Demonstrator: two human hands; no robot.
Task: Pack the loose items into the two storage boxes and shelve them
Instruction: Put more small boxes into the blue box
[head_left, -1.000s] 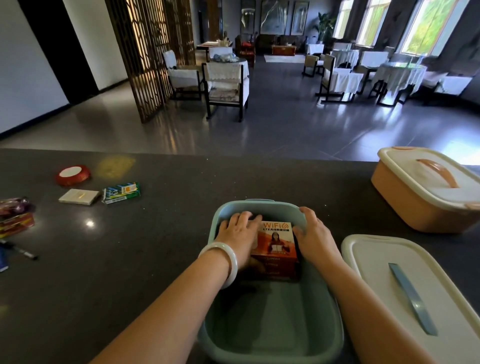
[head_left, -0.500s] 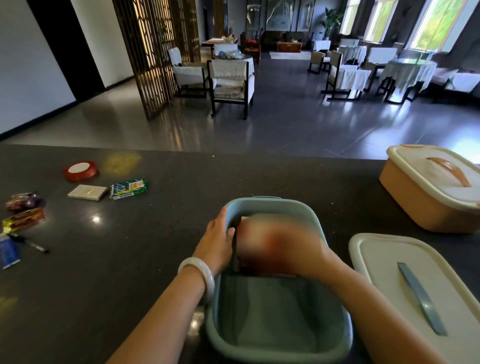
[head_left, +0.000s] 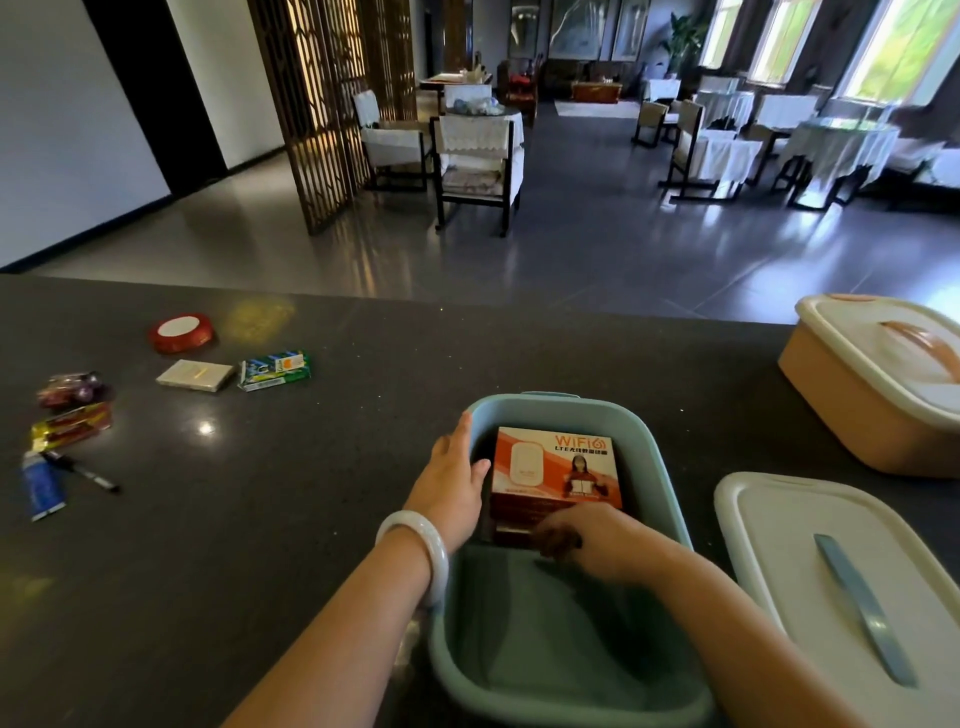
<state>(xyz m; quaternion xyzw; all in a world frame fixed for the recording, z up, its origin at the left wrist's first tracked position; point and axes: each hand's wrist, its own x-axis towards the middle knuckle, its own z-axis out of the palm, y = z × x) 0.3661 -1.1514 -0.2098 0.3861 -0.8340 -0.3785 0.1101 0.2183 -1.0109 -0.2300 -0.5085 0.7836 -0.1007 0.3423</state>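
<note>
An open blue-green storage box (head_left: 658, 467) stands on the dark counter in front of me. An orange WiFi router carton (head_left: 558, 462) lies flat, face up, at the box's far end. My left hand (head_left: 452, 478) rests at the box's left wall with straight fingers, its thumb by the carton's left edge. The fingers of my right hand (head_left: 587, 540) are curled over the carton's near edge. The box's white lid (head_left: 779, 545) with a blue handle lies to the right. An orange storage box (head_left: 841, 405) with its lid on stands at the far right.
Loose items lie on the counter's left: a red tape roll (head_left: 180, 332), a white flat pack (head_left: 195, 375), a green packet (head_left: 275, 370), a purple sweet bag (head_left: 72, 389), a red-yellow wrapper (head_left: 72, 426), a blue tube (head_left: 41, 488) and a black marker (head_left: 83, 470). Beyond the counter's far edge are chairs and tables.
The carton stood upright between both hands; it now lies flat, face up. My left hand moved to the box's left wall and my right hand drew back to the carton's near edge.
</note>
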